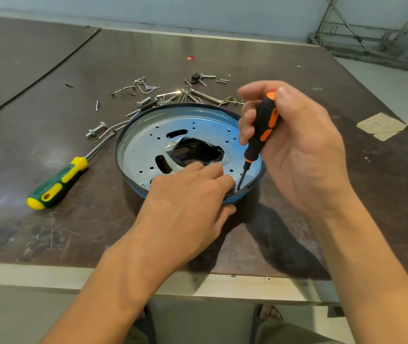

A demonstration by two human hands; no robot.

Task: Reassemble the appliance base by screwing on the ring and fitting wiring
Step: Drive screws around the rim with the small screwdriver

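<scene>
The round appliance base (148,142), a blue-rimmed metal dish with a perforated plate and a ragged dark opening in its middle, lies on the table. My right hand (294,145) grips a black-and-orange screwdriver (262,127), held nearly upright. Its tip sits at the plate's near right edge, just inside the rim (239,187). My left hand (188,202) rests on the near edge of the base, its fingers lying on the plate right beside the tip and its thumb against the rim outside. Any screw under the tip is hidden.
A green-and-yellow screwdriver (59,182) lies left of the base. Several loose screws, bolts, wire clips and metal brackets (148,95) are scattered behind it. The brown table (49,239) ends close to me; a piece of cardboard (381,125) lies at the right.
</scene>
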